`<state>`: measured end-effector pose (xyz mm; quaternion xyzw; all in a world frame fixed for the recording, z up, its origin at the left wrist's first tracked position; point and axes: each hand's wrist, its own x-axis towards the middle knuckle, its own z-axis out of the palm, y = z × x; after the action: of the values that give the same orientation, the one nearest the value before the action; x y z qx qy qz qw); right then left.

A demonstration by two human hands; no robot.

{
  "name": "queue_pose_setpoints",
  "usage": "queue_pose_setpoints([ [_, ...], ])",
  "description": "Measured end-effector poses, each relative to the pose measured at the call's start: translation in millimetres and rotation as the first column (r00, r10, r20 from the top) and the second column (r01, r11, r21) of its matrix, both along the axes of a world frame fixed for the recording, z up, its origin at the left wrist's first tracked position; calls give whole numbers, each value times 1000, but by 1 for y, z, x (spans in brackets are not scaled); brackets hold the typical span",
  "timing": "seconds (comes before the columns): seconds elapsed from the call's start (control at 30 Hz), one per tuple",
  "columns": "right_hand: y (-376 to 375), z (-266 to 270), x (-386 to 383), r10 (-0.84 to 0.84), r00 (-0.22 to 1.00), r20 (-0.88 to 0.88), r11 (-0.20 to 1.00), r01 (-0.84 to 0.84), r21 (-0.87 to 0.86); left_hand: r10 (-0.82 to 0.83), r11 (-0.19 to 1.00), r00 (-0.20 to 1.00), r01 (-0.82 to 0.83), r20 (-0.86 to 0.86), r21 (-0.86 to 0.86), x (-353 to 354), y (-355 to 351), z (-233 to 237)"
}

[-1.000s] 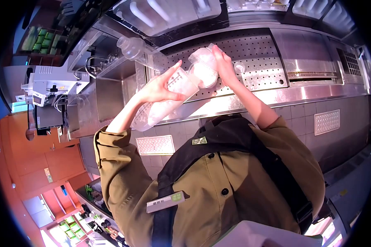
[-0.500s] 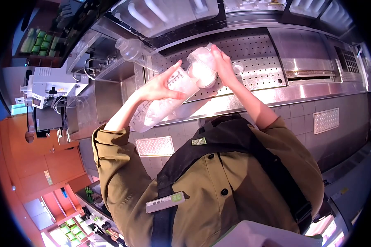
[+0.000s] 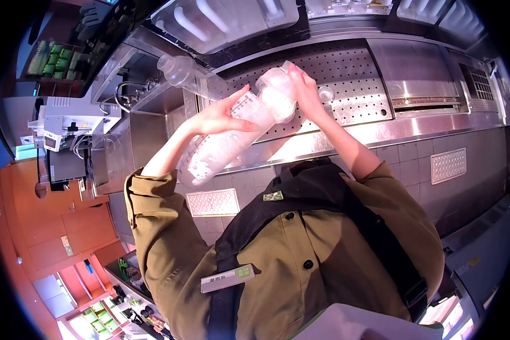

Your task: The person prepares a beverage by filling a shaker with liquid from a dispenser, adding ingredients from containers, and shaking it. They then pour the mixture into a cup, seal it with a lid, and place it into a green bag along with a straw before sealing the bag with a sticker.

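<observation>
**Gripping a clear measuring jug [image 3: 229, 133] at 11 and a clear cup [image 3: 277, 90] between 12 and 1**

Has the left hand [image 3: 224, 118], at 11 o'clock from the middle of the view, curled partway round the side of the jug, with digits spread apart and pressed to the marked wall. Tilts the jug steeply, mouth toward 2 and base toward 8. Shows whitish, lumpy contents through the wall, reaching down toward the base.

Has the right hand [image 3: 305, 88], at 1 o'clock, half open and cupped against the 2 o'clock side of the clear cup, with fingers near the top. Shows white contents in the cup. Brings cup and jug mouth together in view; cannot tell exactly how rim meets rim.

Holds both over the near edge of a perforated metal tray [image 3: 351, 68], stretching from 12 to 2. Shows a small round clear item [image 3: 326, 94] on the tray, between 1 and 2, just beside the right wrist. Shows a clear bottle-like vessel [image 3: 187, 73] at 11, slanting toward the left hand. Has a steel counter edge [image 3: 351, 136] running along 2, and a patterned floor plate [image 3: 212, 202] below the jug at 8.
</observation>
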<state>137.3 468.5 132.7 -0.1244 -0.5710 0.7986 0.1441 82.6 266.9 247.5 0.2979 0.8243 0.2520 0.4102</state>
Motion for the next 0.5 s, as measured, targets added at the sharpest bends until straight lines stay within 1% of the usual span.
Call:
queue_pose_setpoints([
  [0.13, 0, 0, -1, -1, 1000, 14, 1000, 0, 25, 86, 989, 994, -94, 69, 116, 3, 0, -4],
  [0.23, -1, 1, -2, 5, 999, 33, 999, -6, 40, 62, 968, 989, -28, -132, 249, 9, -13, -12],
  [0.27, -1, 2, -1, 13, 999, 36, 998, -15, 54, 59, 954, 972, 13, -229, 299, 11, -24, -19],
  [0.3, 0, 3, 0, 23, 999, 40, 997, -25, 69, 175, 920, 973, -107, -152, 377, 16, -35, -26],
  [0.37, -1, 4, 1, 32, 999, 28, 996, -35, 82, 383, 792, 923, -344, 28, 505, 37, -52, -34],
  [0.43, -1, 1, -3, 11, 1000, 18, 991, -14, 132, 542, 631, 840, -400, -8, 665, 45, -64, -57],
  [0.47, -1, 7, -2, 44, 998, 53, 993, -49, 104, 623, 546, 782, -419, -17, 725, 48, -68, -69],
  [0.5, 1, 10, -3, 60, 997, 54, 990, -66, 122, 701, 455, 713, -430, -16, 780, 49, -72, -80],
])
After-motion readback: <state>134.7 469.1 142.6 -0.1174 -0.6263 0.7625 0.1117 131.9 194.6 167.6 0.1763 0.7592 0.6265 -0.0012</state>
